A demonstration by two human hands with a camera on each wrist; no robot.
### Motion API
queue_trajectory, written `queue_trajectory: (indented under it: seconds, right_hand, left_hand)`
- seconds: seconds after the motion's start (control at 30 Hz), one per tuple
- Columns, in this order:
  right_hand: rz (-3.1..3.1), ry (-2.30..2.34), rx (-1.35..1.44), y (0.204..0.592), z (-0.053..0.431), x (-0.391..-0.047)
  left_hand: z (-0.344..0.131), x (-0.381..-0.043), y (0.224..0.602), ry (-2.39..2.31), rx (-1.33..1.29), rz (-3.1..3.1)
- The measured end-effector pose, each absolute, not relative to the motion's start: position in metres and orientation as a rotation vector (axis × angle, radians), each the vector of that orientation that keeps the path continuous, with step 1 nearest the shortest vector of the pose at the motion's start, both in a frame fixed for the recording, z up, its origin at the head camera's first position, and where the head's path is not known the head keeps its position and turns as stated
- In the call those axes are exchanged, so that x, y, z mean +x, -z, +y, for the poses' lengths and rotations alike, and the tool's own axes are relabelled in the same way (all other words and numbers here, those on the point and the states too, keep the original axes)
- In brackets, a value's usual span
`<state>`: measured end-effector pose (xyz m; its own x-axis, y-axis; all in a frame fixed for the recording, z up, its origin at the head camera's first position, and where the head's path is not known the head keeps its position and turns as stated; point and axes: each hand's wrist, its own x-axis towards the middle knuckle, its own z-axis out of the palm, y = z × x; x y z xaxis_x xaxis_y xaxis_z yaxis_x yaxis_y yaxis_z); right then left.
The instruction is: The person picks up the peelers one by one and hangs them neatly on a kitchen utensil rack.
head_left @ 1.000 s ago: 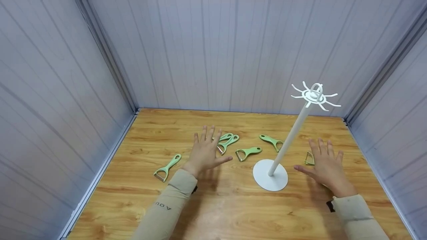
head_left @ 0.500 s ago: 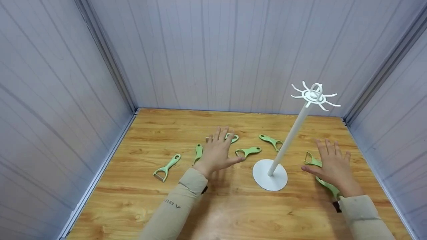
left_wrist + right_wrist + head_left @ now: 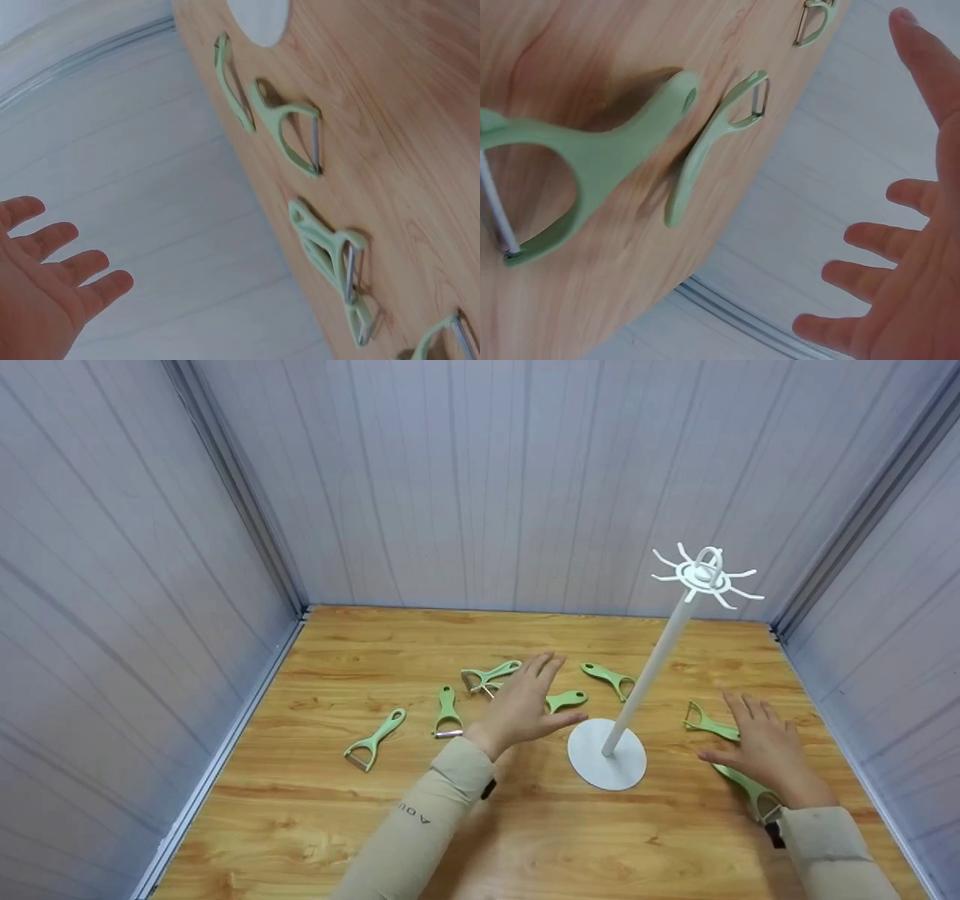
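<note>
My left hand (image 3: 523,706) hovers palm down over the middle of the table, fingers spread and holding nothing. In the head view it overlaps a green peeler (image 3: 566,700) and part of a crossed pair of peelers (image 3: 491,670). My right hand (image 3: 769,746), also spread and holding nothing, is above two more green peelers at the right: one peeler (image 3: 709,723) near its fingers, another peeler (image 3: 746,787) beside its wrist. Between the hands stands a white rack with a round base (image 3: 589,757), a slim pole (image 3: 660,660) and a ring of hooks (image 3: 705,576) on top.
Left of the left hand lie a peeler (image 3: 448,712) and a further peeler (image 3: 376,739). One more peeler (image 3: 609,680) lies behind the rack's pole. Pale panel walls (image 3: 487,495) close in the wooden table (image 3: 300,817) at the back and both sides.
My left hand has moved to the right toward the rack's base, uncovering peelers behind it. My right hand has drifted right and a little nearer. The peelers and rack have stayed put.
</note>
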<state>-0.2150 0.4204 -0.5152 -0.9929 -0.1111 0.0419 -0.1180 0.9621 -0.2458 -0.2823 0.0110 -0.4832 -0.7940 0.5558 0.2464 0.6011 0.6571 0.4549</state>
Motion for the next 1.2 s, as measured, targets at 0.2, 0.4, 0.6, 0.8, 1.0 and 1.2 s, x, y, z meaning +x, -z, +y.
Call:
queue_trajectory:
  seconds: [0.2,0.4,0.6,0.8,1.0,1.2]
  right_hand:
    - [-3.197,-0.432,0.181,0.522,0.433,-0.211]
    - [-3.338,-0.507,0.109,0.528,0.446,-0.209]
    - [-3.423,-0.529,0.08,0.534,0.457,-0.209]
    - [-3.493,-0.598,0.056,0.541,0.463,-0.207]
    - [-3.491,-0.607,0.037,0.546,0.466,-0.205]
    - [-3.497,-0.594,0.052,0.552,0.468,-0.204]
  left_hand:
    - [0.03,-0.28,0.485,0.934,-1.002,-2.769]
    - [0.049,-0.279,0.489,1.151,-1.069,-2.701]
    - [0.066,-0.279,0.492,1.292,-1.114,-2.593]
    - [0.082,-0.279,0.494,1.437,-1.15,-2.508]
    - [0.093,-0.277,0.492,1.655,-1.101,-2.468]
    - [0.103,-0.279,0.491,1.811,-1.11,-2.424]
